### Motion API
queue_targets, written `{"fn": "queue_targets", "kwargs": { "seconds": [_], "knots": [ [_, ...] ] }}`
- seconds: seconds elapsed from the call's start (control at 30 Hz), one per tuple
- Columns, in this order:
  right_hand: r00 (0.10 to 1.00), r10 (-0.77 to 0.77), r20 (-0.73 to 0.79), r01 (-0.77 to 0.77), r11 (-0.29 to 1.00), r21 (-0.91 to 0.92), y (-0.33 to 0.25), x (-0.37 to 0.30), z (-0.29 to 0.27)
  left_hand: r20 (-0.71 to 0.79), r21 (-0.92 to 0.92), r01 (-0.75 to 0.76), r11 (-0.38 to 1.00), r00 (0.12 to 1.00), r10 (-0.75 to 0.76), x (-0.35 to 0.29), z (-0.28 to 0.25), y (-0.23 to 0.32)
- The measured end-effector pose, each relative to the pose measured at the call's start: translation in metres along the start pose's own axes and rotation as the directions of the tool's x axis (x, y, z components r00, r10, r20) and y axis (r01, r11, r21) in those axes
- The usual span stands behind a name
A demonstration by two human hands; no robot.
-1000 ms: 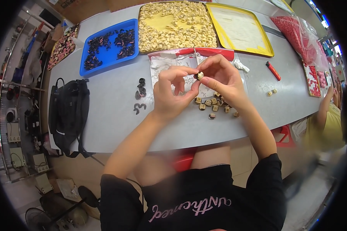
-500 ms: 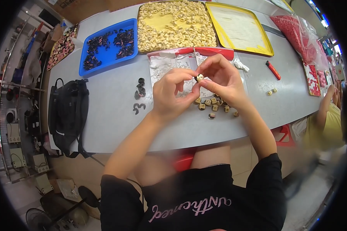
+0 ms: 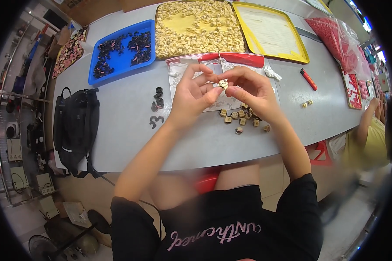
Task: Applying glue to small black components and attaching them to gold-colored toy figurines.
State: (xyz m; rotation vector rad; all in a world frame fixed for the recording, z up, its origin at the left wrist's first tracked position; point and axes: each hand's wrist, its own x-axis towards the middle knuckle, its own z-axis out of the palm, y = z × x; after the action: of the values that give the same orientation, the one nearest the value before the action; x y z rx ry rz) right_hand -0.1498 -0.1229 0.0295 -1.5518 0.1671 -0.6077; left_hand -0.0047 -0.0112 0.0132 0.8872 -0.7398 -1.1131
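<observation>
A small cream figure piece with dark markings [image 3: 223, 84] is held up above the table between my two hands. My left hand [image 3: 191, 93] pinches its left side with thumb and fingertips. On the other side, the thumb and index finger of my right hand [image 3: 258, 93] close on it. Beneath my right hand lie several cream and black pieces [image 3: 242, 116] in a loose cluster. Left of my left hand, a few black curved pieces [image 3: 157, 104] rest on the table. Under both hands is a white sheet with a red edge [image 3: 183, 65], strewn with greyish bits.
Across the back stand a blue tray [image 3: 125, 71] of black pieces, a yellow tray of cream pieces [image 3: 200, 43] and another yellow-rimmed tray [image 3: 270, 32]. A black bag [image 3: 76, 130] lies left; a red marker-like stick [image 3: 308, 79] lies right. Another person's arm [image 3: 366, 115] shows far right.
My left index finger has lifted and my left-hand fingers have shifted around the piece. The piece has turned slightly and shows more of its cream face. My right hand has barely moved.
</observation>
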Motion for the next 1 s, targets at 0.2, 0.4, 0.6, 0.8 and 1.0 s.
{"fn": "queue_targets", "kwargs": {
  "seconds": [0.2, 0.4, 0.6, 0.8, 1.0],
  "knots": [
    [0.997, -0.068, 0.03, 0.072, 0.983, -0.17, 0.0035, -0.0003, -0.0002, 0.075, -0.062, 0.102, 0.993, 0.992, -0.098, -0.0001, -0.0027, -0.0001],
    [0.992, -0.118, 0.05, 0.127, 0.964, -0.235, 0.0048, -0.0005, -0.0009, 0.13, -0.129, 0.156, 0.979, 0.982, -0.139, -0.0002, -0.0027, 0.0002],
    [0.994, -0.052, 0.101, 0.077, 0.963, -0.26, -0.0009, -0.0032, 0.0002, 0.159, -0.152, 0.197, 0.969, 0.972, -0.173, -0.0004, -0.0033, -0.0019],
    [0.994, -0.097, 0.051, 0.108, 0.944, -0.311, 0.0023, -0.0036, 0.0016, 0.153, -0.134, 0.219, 0.966, 0.968, -0.198, -0.0001, -0.0001, -0.0016],
    [0.99, -0.128, 0.05, 0.138, 0.924, -0.358, 0.0021, -0.0035, 0.0011, 0.155, -0.138, 0.245, 0.96, 0.962, -0.223, 0.0007, -0.001, -0.0026]
  ]
}}
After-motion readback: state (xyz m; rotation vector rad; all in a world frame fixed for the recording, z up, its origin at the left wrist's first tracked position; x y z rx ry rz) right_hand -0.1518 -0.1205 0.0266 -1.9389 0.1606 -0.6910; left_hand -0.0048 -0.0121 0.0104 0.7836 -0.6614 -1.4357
